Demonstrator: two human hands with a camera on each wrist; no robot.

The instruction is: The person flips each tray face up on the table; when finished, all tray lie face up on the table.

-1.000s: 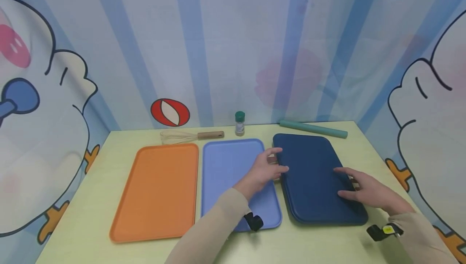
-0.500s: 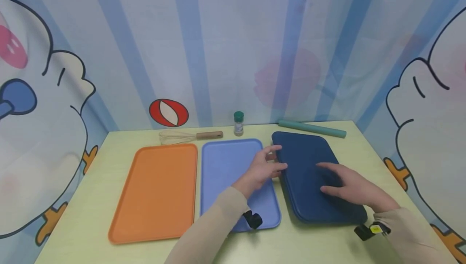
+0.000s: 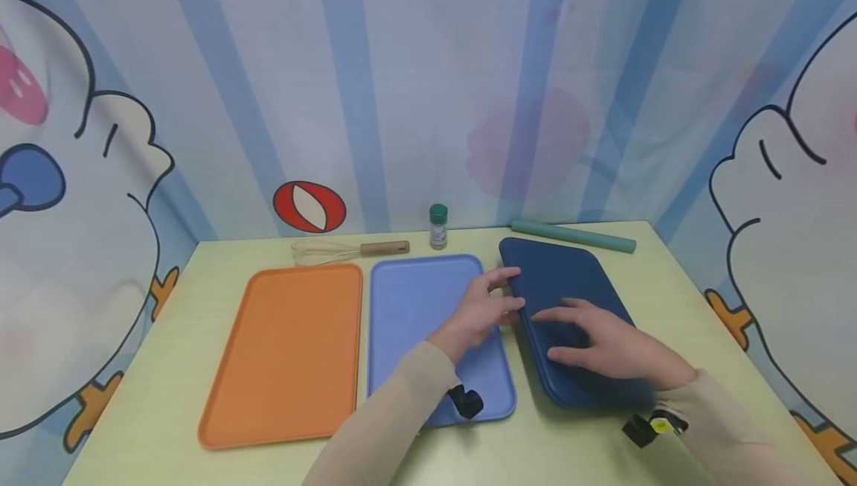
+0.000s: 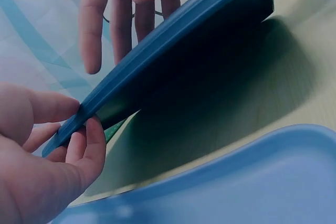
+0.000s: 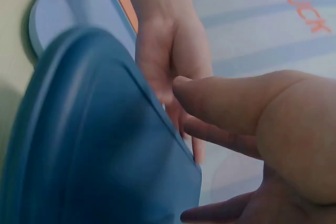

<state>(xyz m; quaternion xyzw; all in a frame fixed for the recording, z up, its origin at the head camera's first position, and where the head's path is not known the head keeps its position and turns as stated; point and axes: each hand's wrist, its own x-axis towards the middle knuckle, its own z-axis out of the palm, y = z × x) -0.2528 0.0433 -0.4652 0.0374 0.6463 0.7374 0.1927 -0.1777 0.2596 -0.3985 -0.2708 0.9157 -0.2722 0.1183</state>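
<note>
The spice jar's (image 3: 438,226) label is too small to read, and the dark blue tray (image 3: 569,315) hides the left hand's (image 3: 483,309) fingertips beneath its edge.

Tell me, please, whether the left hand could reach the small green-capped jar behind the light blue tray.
Probably not yet: the left hand pinches the dark blue tray's raised edge. Otherwise nothing blocks the small green-capped jar.

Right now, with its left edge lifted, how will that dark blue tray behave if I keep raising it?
The dark blue tray probably stays stiff: in the left wrist view it tilts without sagging. Likely light, since the left hand pinches only its rim. Its smooth surface may slip under the right hand.
</note>
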